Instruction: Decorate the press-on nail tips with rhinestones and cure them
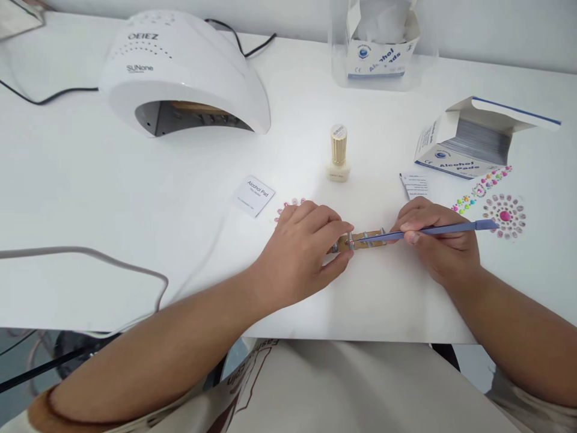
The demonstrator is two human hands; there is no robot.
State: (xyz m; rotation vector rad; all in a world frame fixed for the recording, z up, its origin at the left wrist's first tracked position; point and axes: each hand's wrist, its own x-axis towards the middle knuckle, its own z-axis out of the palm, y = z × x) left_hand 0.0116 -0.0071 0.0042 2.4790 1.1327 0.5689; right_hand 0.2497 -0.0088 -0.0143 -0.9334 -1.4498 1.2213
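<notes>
My left hand [306, 246] is closed around the left end of a small tan holder strip [367, 238] with silvery nail tips on it, pressing it to the white table [90, 198]. My right hand [439, 243] pinches blue tweezers [444, 229], whose point rests on the strip near my left fingertips. Sheets of coloured rhinestones [505, 213] lie just right of my right hand, and a few pink gems [288, 206] peek out behind my left hand.
A white nail lamp [184, 66] stands at the back left with black cords. A gold-capped polish bottle [338, 153] stands behind the hands. An alcohol pad sachet [253, 195], an open alcohol pad box [469, 141] and a clear container [381, 45] are around.
</notes>
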